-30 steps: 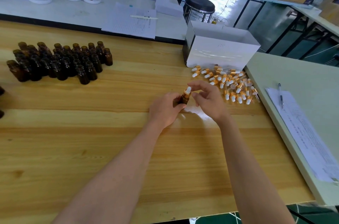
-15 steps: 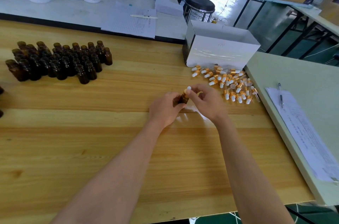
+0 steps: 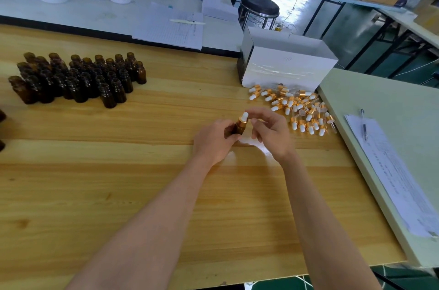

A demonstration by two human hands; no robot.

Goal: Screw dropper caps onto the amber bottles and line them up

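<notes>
My left hand [image 3: 213, 140] grips a small amber bottle [image 3: 239, 128], tilted, just above the wooden table [image 3: 118, 182]. A gold dropper cap with a white bulb [image 3: 243, 117] sits on its neck. My right hand [image 3: 270, 132] curls over the cap, with thumb and forefinger pinching it. Several open amber bottles [image 3: 78, 78] stand bunched at the table's far left. A loose pile of dropper caps [image 3: 299, 109] lies to the right of my hands.
A white cardboard box [image 3: 285, 71] stands behind the cap pile. Papers with a pen [image 3: 389, 170] lie on the pale green table to the right. Two dark bottles [image 3: 2, 116] peek in at the left edge. White jars fill the back bench.
My right hand's fingers have shifted round the cap, closing in over it and then opening a little. The left hand and bottle have stayed where they were.
</notes>
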